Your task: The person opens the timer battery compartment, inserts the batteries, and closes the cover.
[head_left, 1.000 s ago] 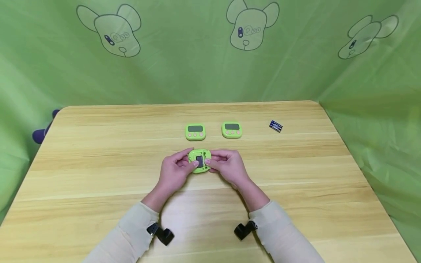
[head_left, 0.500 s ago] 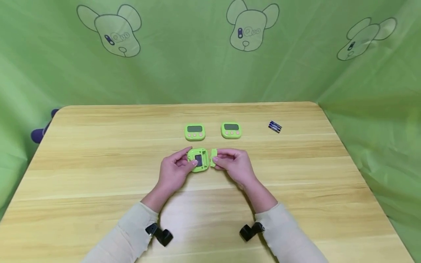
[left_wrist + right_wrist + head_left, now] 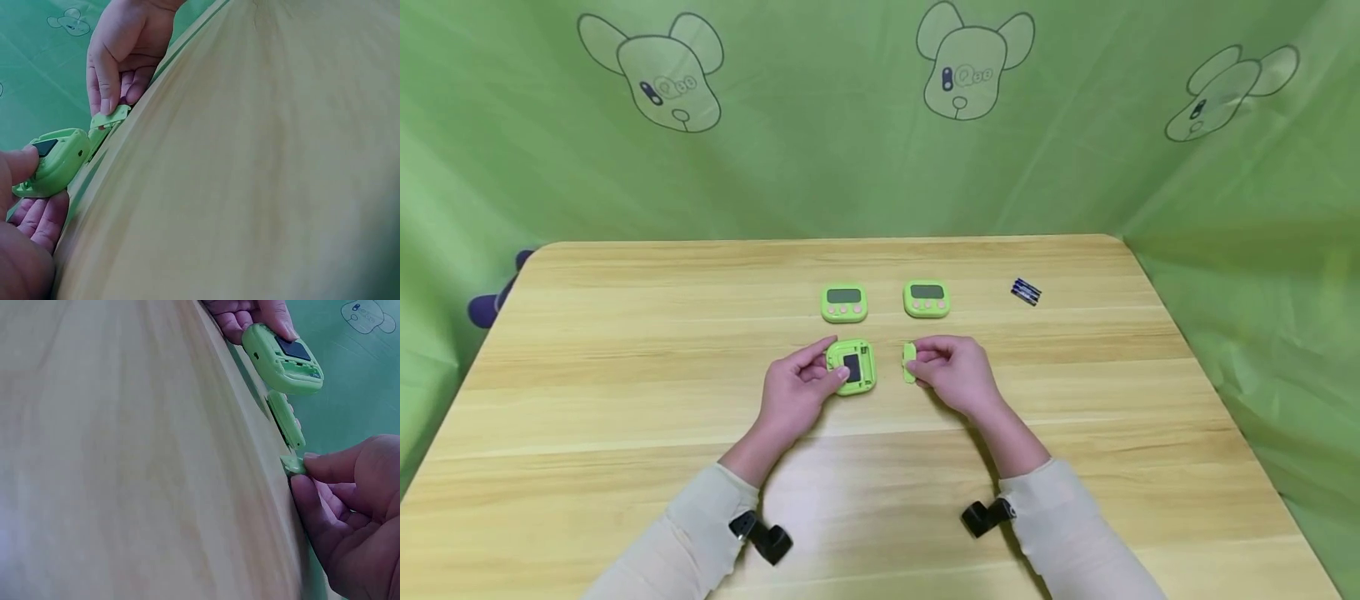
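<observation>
My left hand (image 3: 793,390) holds a green digital timer (image 3: 867,377) back side up, thumb on its dark rectangular patch. The timer's battery compartment (image 3: 299,367) lies uncovered, as the right wrist view shows. Between thumb and fingers my right hand (image 3: 958,375) pinches the small green battery cover (image 3: 909,363), a short way to the right of the timer. In the left wrist view the cover (image 3: 111,117) appears beyond the timer (image 3: 59,165). Two more green timers, a left one (image 3: 844,303) and a right one (image 3: 927,299), lie screen up just behind my hands.
Several blue batteries (image 3: 1026,292) lie side by side at the back right of the wooden table (image 3: 625,333). Green cloth (image 3: 820,167) with animal-head drawings hangs behind the table and at its sides. A purple object (image 3: 486,310) shows past the left edge.
My right hand has pulled the battery cover off the timer and moved it to the right. The left hand stays nearly in place with the timer.
</observation>
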Action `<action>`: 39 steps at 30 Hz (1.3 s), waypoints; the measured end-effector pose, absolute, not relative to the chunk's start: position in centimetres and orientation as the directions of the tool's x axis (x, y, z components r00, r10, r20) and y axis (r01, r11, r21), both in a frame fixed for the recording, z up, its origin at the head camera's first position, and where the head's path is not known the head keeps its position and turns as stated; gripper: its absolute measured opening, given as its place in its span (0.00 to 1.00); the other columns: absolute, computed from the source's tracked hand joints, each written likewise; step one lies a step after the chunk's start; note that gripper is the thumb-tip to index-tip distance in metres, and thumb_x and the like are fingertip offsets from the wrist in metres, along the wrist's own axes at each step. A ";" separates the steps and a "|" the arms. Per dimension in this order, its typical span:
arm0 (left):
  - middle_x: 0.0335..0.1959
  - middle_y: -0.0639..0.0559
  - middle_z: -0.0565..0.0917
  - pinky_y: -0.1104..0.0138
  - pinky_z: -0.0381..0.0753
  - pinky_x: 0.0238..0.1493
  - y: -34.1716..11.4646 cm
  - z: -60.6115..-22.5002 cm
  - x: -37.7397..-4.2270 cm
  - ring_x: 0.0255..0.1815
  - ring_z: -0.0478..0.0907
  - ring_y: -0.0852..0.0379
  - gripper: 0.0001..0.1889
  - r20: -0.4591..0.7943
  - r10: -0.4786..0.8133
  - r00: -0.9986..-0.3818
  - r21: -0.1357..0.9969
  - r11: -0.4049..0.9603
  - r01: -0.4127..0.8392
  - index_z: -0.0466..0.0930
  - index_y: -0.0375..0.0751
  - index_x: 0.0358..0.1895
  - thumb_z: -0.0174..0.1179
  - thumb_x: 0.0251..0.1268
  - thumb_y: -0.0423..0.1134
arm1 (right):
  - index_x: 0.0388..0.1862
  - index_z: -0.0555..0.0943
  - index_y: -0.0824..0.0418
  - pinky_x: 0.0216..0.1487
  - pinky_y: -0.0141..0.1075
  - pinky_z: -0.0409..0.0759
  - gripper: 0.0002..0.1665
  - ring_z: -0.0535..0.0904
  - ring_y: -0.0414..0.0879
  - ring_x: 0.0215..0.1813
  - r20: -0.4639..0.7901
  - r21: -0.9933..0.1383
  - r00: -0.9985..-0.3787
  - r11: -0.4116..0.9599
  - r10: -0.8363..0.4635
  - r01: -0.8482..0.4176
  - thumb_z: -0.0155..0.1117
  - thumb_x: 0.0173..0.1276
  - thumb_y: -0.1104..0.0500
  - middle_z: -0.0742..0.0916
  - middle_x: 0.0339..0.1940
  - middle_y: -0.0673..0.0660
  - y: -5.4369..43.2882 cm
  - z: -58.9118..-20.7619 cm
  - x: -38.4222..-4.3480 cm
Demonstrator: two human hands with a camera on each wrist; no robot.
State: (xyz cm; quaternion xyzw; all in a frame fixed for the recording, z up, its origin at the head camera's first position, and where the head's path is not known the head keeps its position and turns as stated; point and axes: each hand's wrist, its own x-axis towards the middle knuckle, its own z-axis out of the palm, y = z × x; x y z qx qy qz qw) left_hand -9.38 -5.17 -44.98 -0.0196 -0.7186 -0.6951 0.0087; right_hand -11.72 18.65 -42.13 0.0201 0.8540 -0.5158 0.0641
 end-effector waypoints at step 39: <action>0.35 0.42 0.82 0.75 0.81 0.32 -5.2 -45.2 -9.2 0.32 0.79 0.59 0.24 0.027 0.016 -1.000 0.999 -0.020 0.027 0.81 0.35 0.60 0.71 0.59 0.28 | 0.43 0.87 0.62 0.31 0.33 0.82 0.14 0.83 0.46 0.31 0.033 -0.780 -0.992 0.624 0.121 0.050 0.74 0.63 0.55 0.86 0.31 0.55 22.9 -42.9 -11.2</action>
